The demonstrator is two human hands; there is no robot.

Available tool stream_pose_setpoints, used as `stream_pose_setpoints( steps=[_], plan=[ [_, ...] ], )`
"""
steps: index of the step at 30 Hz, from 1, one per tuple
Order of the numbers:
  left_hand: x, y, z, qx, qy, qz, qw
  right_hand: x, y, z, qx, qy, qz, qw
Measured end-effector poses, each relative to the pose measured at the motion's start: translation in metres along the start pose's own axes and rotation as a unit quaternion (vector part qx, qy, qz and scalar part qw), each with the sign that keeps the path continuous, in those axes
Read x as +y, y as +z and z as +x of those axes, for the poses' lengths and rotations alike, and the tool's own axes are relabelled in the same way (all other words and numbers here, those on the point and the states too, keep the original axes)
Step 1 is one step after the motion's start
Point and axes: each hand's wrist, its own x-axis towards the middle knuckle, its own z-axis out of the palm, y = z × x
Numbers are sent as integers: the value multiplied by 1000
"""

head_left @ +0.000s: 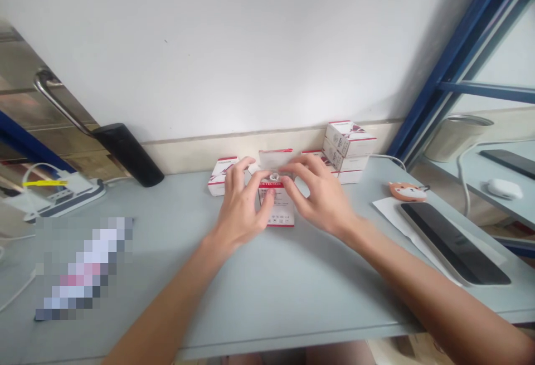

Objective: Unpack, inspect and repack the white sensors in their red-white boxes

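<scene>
A white-and-red box labelled DETECTOR (276, 203) stands open on the pale blue-grey table (267, 292), with its white flap (276, 159) raised. My left hand (240, 206) grips the box's left side, its thumb along the front. My right hand (317, 195) reaches in from the right, its fingertips at the box's top. A small round silver piece (275, 176) sits at the opening between both hands' fingers. Another white-and-red box (220, 176) lies just beyond my left hand. A stack of similar boxes (348, 147) stands behind my right hand.
To the right, a dark tablet (453, 245) lies on white paper (393, 212) beside an orange fox-shaped item (407, 191). A power strip (62, 198) and a black cylinder (127, 153) stand at left. A blue metal frame (447, 69) rises at right.
</scene>
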Motion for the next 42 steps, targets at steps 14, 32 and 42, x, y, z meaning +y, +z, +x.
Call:
stream_pose_setpoints(
  steps=[14,32,42],
  plan=[
    [3,8,-2,107,50,-137,983,2,13,-5,-28,63,232,970],
    [1,23,-7,190,122,-147,963,-3,10,-1,39,64,228,971],
    [-10,17,-1,91,11,-245,965,10,9,-2,-19,-37,172,984]
  ],
)
